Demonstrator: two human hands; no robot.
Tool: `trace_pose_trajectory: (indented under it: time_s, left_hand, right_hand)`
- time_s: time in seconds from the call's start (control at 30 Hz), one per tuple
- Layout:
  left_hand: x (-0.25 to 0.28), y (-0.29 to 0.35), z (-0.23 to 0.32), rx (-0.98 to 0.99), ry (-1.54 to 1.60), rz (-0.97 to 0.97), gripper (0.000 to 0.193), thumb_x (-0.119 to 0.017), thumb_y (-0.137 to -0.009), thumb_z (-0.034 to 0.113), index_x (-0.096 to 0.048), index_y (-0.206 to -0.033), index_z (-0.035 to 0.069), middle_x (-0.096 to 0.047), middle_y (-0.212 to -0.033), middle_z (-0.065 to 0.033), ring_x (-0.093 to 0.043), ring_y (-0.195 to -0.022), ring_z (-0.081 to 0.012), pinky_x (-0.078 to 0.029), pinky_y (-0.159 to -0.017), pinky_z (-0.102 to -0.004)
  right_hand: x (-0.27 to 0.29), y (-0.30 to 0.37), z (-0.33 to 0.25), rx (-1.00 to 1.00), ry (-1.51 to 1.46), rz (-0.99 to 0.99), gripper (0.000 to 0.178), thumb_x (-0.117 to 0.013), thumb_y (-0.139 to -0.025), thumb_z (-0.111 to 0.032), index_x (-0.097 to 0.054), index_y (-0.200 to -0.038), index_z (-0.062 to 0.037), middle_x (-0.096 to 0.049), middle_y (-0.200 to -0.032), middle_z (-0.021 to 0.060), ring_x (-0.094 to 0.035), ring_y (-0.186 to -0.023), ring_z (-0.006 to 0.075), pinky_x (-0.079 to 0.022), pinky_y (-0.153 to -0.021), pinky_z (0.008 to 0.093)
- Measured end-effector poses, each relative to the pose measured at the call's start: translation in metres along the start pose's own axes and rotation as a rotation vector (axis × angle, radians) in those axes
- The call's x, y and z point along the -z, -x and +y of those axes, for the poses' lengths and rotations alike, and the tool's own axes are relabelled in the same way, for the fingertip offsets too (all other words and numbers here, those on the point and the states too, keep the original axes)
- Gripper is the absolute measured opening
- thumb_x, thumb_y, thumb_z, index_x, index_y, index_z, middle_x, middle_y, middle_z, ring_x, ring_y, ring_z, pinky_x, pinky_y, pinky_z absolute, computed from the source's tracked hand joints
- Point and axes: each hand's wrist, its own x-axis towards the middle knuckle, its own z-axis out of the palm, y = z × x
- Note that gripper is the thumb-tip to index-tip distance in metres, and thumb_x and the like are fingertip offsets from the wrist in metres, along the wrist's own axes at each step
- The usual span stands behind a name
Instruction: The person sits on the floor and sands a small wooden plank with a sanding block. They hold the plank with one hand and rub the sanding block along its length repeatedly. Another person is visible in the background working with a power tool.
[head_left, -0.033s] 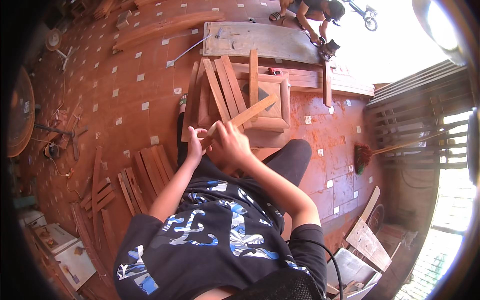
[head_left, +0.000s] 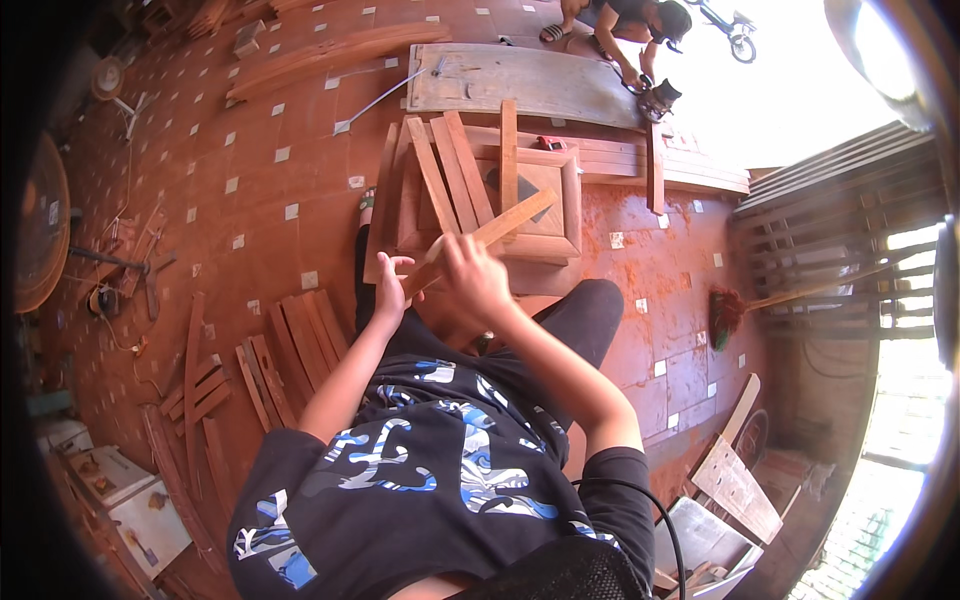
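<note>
Head view, centre of frame: the strip (head_left: pixel 520 217) slants from the lap up over the framed panel (head_left: pixel 571 200). Left hand (head_left: pixel 390 287) looks closed round its near end; right hand (head_left: pixel 474 280) bends over its upper face, blurred – cannot tell how tightly it grips or if anything lies beneath the fingers.

Step in hand, as judged: working one strip's surface by hand. Next move calls for a firm left hold and even right-hand pressure.

Materials: strip straight, flat-faced, tan wood; loose slats (head_left: pixel 458 172) on the panel, redder – plain grain, square ends. Panel wooden, raised border. Floor (head_left: pixel 260 190) red tile, pale square insets.
</note>
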Motion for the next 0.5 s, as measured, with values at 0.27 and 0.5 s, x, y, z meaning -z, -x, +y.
trace_pose_trajectory:
  time_s: [0.27, 0.5]
  left_hand:
    - [-0.026, 0.002, -0.017, 0.013, 0.0, -0.011, 0.083, -0.012, -0.099, 0.077, -0.056, -0.121, 0.009, -0.061, -0.058, -0.0118, -0.039, -0.039, -0.0104, -0.02, -0.038, -0.0259]
    - [-0.015, 0.003, -0.008, 0.032, 0.002, -0.073, 0.084, -0.013, -0.098, 0.079, -0.056, -0.119, 0.01, -0.062, -0.061, -0.0107, -0.045, -0.043, -0.0129, -0.027, -0.042, -0.0255]
  right_hand:
    - [0.041, -0.026, 0.12, -0.363, 0.061, 0.32, 0.057, -0.072, -0.088, -0.031, -0.046, -0.131, -0.0038, -0.055, -0.116, 0.0194, -0.064, -0.1, 0.0377, -0.059, -0.071, 0.0461]
    - [-0.001, -0.001, 0.022, -0.211, -0.009, 0.251, 0.06, -0.073, -0.086, -0.029, -0.046, -0.134, -0.0044, -0.055, -0.113, 0.0171, -0.065, -0.1, 0.036, -0.059, -0.073, 0.0434]
